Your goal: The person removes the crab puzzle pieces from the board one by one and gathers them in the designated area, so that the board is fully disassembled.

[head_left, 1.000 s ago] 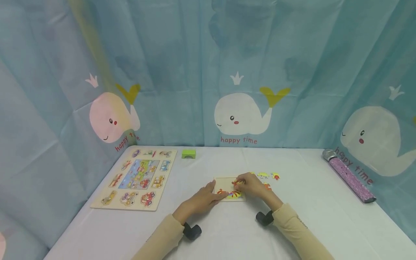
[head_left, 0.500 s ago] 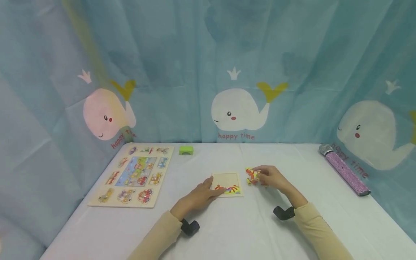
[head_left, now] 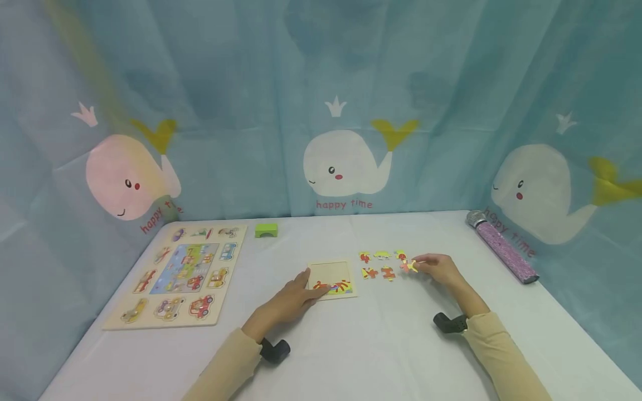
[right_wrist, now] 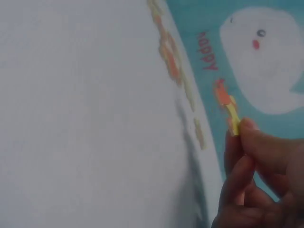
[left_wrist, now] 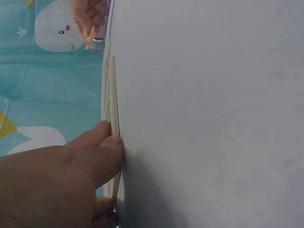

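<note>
In the head view my left hand (head_left: 288, 301) rests on the left side of a small square wooden puzzle tray (head_left: 328, 266), fingers along the edge and thumb across the front. Red and yellow puzzle pieces (head_left: 343, 287) fill the tray's front part; its back part shows bare wood. My right hand (head_left: 441, 270) pinches a red and yellow jigsaw piece (head_left: 408, 266) between thumb and fingers, right of the tray. The right wrist view shows that piece (right_wrist: 230, 111) held up at the fingertips. Several loose jigsaw pieces (head_left: 388, 273) lie in two rows between tray and right hand.
A large wooden vehicle puzzle board (head_left: 175, 278) lies at the left of the white table (head_left: 361, 345). Near the back edge stands a green arch block (head_left: 266, 230). A pink glittery microphone (head_left: 504, 245) lies at the far right, before the whale-print curtain (head_left: 225, 111).
My right hand has moved from over the tray to the right, past the loose pieces, with a jigsaw piece in its fingers. The left hand stays on the tray. The head view has turned slightly right.
</note>
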Motion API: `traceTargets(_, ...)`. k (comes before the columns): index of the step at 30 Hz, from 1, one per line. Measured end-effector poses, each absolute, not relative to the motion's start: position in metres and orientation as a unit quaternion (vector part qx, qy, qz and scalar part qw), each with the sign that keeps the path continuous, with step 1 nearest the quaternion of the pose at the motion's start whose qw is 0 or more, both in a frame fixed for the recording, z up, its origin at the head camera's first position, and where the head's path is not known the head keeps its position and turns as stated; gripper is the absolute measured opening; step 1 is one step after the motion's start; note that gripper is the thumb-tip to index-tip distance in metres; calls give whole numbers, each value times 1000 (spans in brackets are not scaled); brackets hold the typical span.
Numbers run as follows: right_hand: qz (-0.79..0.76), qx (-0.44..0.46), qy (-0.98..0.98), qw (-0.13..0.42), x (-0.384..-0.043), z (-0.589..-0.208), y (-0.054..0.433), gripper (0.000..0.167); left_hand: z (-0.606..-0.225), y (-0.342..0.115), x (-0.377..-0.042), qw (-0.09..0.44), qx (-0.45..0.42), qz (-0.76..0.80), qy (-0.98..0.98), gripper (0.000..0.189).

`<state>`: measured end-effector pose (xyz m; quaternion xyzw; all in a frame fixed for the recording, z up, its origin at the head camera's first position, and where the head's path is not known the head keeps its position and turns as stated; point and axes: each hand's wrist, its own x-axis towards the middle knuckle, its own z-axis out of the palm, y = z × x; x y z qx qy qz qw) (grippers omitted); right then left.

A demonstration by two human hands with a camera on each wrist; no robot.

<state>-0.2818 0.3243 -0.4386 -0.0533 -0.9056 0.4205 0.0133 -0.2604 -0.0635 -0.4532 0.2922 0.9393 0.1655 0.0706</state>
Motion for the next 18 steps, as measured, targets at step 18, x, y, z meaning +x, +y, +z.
traceTargets(18, 396, -103, -912, -2, -287, -443, 307, 31, -450, -66, -257, 64, 304, 164, 936, 42)
